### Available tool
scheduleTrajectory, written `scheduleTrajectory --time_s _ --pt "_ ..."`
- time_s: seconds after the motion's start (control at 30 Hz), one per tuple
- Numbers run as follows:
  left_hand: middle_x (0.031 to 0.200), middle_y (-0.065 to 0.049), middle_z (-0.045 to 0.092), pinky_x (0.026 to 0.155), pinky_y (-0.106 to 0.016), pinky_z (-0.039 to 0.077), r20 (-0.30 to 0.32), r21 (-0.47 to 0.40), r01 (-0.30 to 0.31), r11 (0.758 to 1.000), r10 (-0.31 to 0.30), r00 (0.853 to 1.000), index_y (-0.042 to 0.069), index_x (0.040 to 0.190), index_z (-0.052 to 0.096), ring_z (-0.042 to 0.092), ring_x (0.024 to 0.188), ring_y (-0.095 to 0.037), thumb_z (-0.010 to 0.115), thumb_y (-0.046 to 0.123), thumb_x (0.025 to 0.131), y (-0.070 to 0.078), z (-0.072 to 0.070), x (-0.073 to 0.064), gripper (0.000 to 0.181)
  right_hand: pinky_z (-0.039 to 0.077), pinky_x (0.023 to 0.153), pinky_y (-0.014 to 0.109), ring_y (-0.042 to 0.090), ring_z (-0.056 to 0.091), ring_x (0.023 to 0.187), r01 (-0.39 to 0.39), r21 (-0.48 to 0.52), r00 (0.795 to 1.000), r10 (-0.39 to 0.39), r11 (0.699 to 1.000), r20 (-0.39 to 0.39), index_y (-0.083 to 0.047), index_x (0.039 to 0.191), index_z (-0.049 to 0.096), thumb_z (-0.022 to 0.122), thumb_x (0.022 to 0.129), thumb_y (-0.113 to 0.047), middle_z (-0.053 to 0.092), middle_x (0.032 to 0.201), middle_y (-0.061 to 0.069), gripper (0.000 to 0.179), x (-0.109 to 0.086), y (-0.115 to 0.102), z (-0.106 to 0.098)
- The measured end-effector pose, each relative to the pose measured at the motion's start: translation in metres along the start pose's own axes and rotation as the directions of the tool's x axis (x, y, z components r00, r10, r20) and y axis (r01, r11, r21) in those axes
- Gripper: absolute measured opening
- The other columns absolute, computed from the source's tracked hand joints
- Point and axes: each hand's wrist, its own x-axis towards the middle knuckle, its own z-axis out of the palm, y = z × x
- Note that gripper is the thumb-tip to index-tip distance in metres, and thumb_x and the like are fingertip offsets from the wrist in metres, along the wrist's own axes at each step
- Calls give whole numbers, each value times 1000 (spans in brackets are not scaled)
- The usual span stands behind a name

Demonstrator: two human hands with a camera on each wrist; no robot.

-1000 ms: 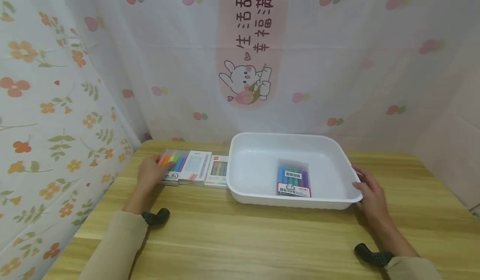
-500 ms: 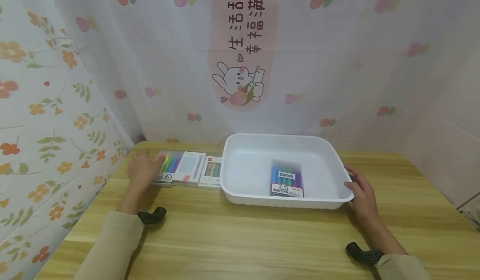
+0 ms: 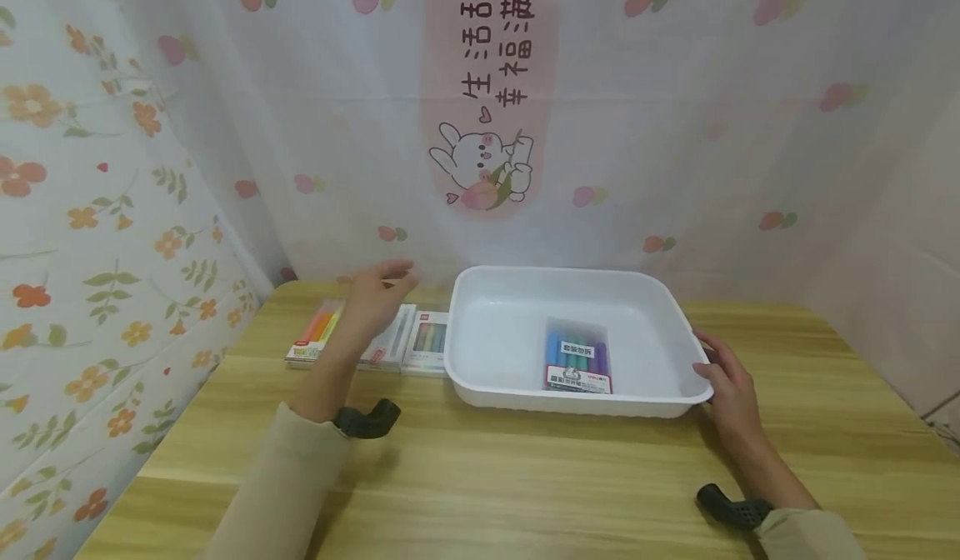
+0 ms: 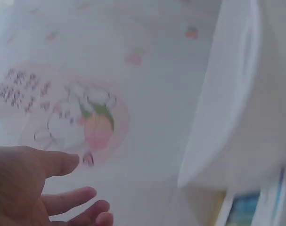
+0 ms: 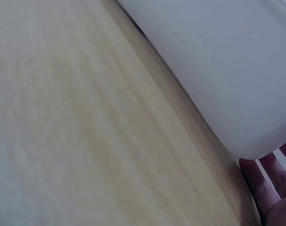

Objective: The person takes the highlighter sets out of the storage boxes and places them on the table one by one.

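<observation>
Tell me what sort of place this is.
Probably a makeshift indoor tabletop workspace, perhaps in a home: a wood-grain table stands before a rabbit-print curtain, with a floral-print curtain hanging along the left.

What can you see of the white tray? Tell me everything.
The white tray is shallow and rectangular with rounded corners and a raised rim, seemingly smooth plastic. It stands open side up on the wood-grained table, long sides running left to right. A clear pen pack lies inside, towards the front. The right grip holds the tray's right end.
</observation>
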Motion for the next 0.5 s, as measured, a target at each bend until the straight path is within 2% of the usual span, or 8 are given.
scheduleTrajectory --time_s 0.1,0.2,0.37,0.5 --pt "146 -12 57 110 -53 47 35 -43 0 999 1 999 16 145 55 54 132 -33 54 38 103 21 20 1 47 54 74 12 -9 58 98 0 17 1000 0 1000 -2 -11 152 43 38 104 -12 51 116 -30 48 1 0 0" --pt "145 -10 58 112 -52 47 76 -62 14 998 -9 997 18 145 54 54 134 -31 54 40 103 35 38 2 47 54 74 12 -10 57 99 -7 12 1000 7 1000 -3 -11 153 42 38 104 -12 51 118 -29 49 2 1 0" --pt "145 -11 58 109 -51 49 116 -51 -19 999 25 993 16 144 55 54 134 -31 56 41 102 50 63 1 49 53 75 11 -11 55 100 -15 -14 1000 15 1000 -1 -13 154 40 36 105 -15 49 124 -25 50 3 1 -1" --pt "147 -10 56 109 -52 48 153 -51 -19 999 27 988 17 145 55 53 136 -31 56 43 102 58 79 -3 51 53 74 11 -12 55 99 -11 -31 1000 11 999 5 -11 154 39 35 105 -14 49 126 -23 50 1 0 -2"
